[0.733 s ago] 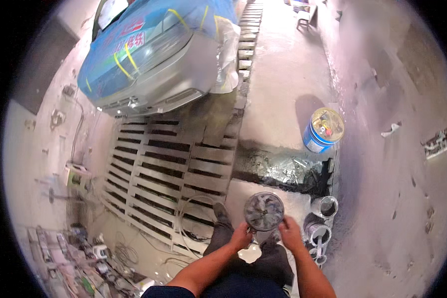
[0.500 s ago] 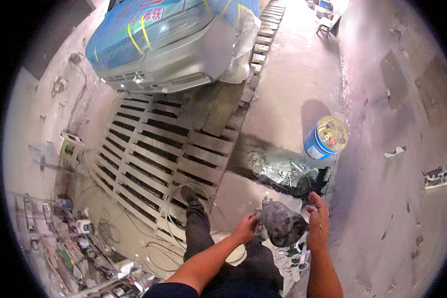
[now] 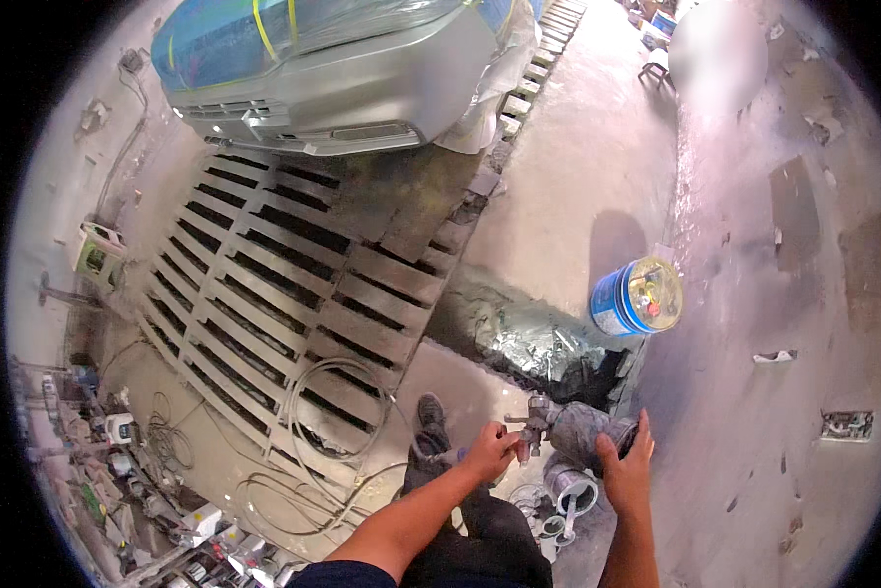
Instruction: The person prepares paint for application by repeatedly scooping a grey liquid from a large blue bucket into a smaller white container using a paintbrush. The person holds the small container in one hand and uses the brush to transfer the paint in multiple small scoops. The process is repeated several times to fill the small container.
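Observation:
A spray gun (image 3: 536, 419) with a grey, paint-stained cup (image 3: 580, 436) is held sideways in front of my legs. My left hand (image 3: 492, 453) is closed at the gun's metal body, where a hose seems to join it. At the right end of the cup is my right hand (image 3: 629, 461), thumb and fingers curved around its base. Just beneath the cup stands an open metal tin (image 3: 570, 487), with small cups (image 3: 555, 529) and a white stick-like tool beside it.
A blue bucket (image 3: 620, 299) stands ahead to the right, beside a floor pit lined with shiny sheeting (image 3: 529, 343). A slatted floor grate (image 3: 254, 284) leads to a silver vehicle (image 3: 362, 98) wrapped in plastic. Looped hose (image 3: 289, 416) lies left; cluttered tools (image 3: 117, 510) fill the lower left.
The spray gun has turned, showing its metal body and cup from the side. My right hand, apart from the cup before, now meets its base. The view has shifted, uncovering the tin.

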Demonstrator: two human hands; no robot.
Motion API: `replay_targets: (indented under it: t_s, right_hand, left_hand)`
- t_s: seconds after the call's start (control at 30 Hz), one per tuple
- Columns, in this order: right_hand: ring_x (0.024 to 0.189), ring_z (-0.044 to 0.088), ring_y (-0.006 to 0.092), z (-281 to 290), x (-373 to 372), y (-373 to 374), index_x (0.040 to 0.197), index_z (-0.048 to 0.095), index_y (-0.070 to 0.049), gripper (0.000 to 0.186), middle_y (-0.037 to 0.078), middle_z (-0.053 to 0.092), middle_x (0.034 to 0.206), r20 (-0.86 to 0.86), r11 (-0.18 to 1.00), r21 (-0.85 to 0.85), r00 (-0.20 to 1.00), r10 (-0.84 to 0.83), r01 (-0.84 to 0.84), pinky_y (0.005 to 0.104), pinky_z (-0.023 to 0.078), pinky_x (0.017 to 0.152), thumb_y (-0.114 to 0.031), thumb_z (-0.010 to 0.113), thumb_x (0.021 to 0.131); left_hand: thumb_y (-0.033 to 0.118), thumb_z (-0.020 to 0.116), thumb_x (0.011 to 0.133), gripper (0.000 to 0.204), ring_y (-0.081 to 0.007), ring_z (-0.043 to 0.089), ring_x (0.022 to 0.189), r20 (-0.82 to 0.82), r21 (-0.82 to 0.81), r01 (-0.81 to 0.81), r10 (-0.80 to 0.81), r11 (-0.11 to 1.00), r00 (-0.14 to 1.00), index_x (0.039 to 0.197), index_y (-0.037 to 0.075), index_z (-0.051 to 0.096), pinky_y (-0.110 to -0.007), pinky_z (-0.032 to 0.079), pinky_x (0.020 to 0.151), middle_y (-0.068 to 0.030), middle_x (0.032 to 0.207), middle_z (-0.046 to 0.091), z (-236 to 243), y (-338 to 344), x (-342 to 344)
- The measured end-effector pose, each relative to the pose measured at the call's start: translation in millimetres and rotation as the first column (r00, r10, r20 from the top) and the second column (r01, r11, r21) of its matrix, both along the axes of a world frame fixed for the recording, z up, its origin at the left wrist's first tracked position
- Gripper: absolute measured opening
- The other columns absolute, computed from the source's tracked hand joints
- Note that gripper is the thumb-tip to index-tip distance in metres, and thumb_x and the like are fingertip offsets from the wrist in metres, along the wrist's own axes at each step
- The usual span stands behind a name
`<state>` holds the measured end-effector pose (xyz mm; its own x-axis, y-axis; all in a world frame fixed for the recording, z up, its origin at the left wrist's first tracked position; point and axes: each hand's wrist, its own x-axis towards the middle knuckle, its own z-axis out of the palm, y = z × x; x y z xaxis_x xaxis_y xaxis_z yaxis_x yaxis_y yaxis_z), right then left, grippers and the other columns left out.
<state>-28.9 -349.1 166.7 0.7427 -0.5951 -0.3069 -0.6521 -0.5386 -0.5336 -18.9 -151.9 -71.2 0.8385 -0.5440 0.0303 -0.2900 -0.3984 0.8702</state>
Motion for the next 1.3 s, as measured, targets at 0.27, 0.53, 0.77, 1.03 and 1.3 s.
replay_targets:
  t_s: [0.27, 0.53, 0.77, 1.03, 1.3]
  right_hand:
    - [0.125, 0.039, 0.0422, -73, 51, -11, 0.142, 0.029, -0.002, 0.075, 0.03, 0.042, 0.133, -0.138, 0.994, 0.001, 0.984, -0.11, 0.112, 0.044, 0.032, 0.105, -0.043, 0.058, 0.086]
    - [0.121, 0.045, 0.0414, -73, 109, 30, 0.137, 0.039, -0.005, 0.065, 0.027, 0.045, 0.131, -0.175, 0.996, -0.085, 0.984, -0.043, 0.028, 0.0439, 0.034, 0.103, -0.04, 0.058, 0.086]
    - [0.116, 0.048, 0.0401, -88, 110, -5, 0.135, 0.042, -0.006, 0.063, 0.025, 0.05, 0.126, -0.144, 1.0, -0.03, 0.99, 0.002, -0.006, 0.0429, 0.037, 0.099, -0.04, 0.059, 0.085]
    - [0.115, 0.05, 0.0396, -127, 95, -120, 0.133, 0.041, 0.002, 0.064, 0.027, 0.052, 0.124, -0.031, 0.983, 0.154, 0.994, 0.104, -0.098, 0.0413, 0.037, 0.1, -0.038, 0.058, 0.085]
    - [0.115, 0.051, 0.0392, -150, 76, -223, 0.135, 0.039, 0.003, 0.07, 0.028, 0.051, 0.124, -0.066, 0.977, 0.205, 0.995, 0.074, -0.059, 0.0401, 0.039, 0.098, -0.042, 0.059, 0.085]
  left_hand:
    - [0.028, 0.057, 0.083, 0.025, -0.038, 0.059, 0.079, -0.249, 0.123, 0.151, -0.117, 0.981, 0.961, 0.102, 0.012, 0.057, -0.05, 0.047, 0.068, -0.0184, 0.087, 0.057, -8, 32, 42]
    - [0.03, 0.055, 0.083, 0.024, -0.0397, 0.062, 0.088, -0.571, 0.334, 0.329, -0.088, 0.883, 0.816, 0.093, 0.011, 0.066, -0.049, 0.051, 0.076, -0.0206, 0.094, 0.064, -16, 37, 73]
    - [0.032, 0.056, 0.083, 0.027, -0.0399, 0.062, 0.088, -0.502, 0.458, 0.365, -0.104, 0.81, 0.859, 0.091, 0.007, 0.063, -0.049, 0.05, 0.074, -0.0212, 0.091, 0.064, -12, 21, 82]
    - [0.021, 0.063, 0.077, 0.024, -0.0377, 0.058, 0.085, -0.58, 0.26, 0.268, -0.071, 0.928, 0.811, 0.091, 0.003, 0.055, -0.044, 0.047, 0.075, -0.0194, 0.087, 0.059, -12, -47, 78]
    - [0.023, 0.081, 0.063, 0.084, -0.0409, 0.047, 0.113, 0.113, 0.065, 0.098, -0.105, 0.993, 0.988, 0.134, 0.012, 0.038, -0.048, 0.039, 0.097, -0.0228, 0.122, 0.046, 32, -196, 109]
